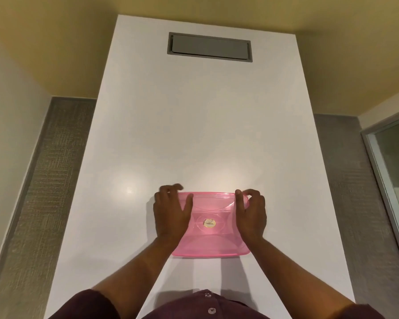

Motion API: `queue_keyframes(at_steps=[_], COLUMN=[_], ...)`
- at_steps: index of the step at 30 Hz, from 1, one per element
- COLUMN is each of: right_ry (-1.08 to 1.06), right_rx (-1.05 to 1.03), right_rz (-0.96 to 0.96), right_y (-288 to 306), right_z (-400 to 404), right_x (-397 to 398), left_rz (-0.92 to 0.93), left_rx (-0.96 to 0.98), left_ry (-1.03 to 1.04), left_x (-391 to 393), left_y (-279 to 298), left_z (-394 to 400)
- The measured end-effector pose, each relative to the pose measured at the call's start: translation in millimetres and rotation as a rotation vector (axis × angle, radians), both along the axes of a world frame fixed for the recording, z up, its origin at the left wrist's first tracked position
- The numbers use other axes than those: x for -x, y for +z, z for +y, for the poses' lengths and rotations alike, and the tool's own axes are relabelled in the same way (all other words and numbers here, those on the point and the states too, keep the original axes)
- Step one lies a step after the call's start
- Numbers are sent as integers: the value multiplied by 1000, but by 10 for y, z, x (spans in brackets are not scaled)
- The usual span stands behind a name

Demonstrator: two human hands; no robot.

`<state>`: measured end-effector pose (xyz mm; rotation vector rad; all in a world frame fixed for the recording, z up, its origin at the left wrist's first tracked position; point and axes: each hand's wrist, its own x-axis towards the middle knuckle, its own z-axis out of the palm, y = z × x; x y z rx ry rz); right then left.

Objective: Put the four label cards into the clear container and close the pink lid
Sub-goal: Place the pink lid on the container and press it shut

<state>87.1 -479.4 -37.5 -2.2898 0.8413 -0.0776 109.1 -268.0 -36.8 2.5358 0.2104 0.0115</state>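
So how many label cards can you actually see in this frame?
0. No card lies on the white table. The pink lid sits on the container with the left hand and right hand on it; any cards inside would be hidden.

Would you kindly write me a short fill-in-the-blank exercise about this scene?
1. Both hands rest on a lid whose colour is ____.
2. The gold sticker sits between the left hand and the ____ hand.
3. The container stands on a ____ table.

Missing words: pink; right; white
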Motion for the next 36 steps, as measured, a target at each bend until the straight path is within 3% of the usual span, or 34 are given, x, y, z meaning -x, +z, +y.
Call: queue_keyframes(at_steps=[2, 5, 13, 30, 36], right_ry=[89, 255, 665, 684, 721], right_rx=[130, 299, 471, 462, 483], right_rz=[-23, -57, -157, -96, -23], right_y=[10, 1, -89, -134, -34], right_z=[43, 68, 94, 114, 149], right_x=[18, 67, 90, 46, 36], left_rz=[-121, -183, -240, -248, -136], left_rx=[-155, -199, -156, -152, -320], left_ry=[-235, -395, -539, -527, -631], left_x=[27, 33, 46, 19, 46], left_y=[-43, -63, -56, -95, 29], left_z=[-20, -11, -28, -41, 3])
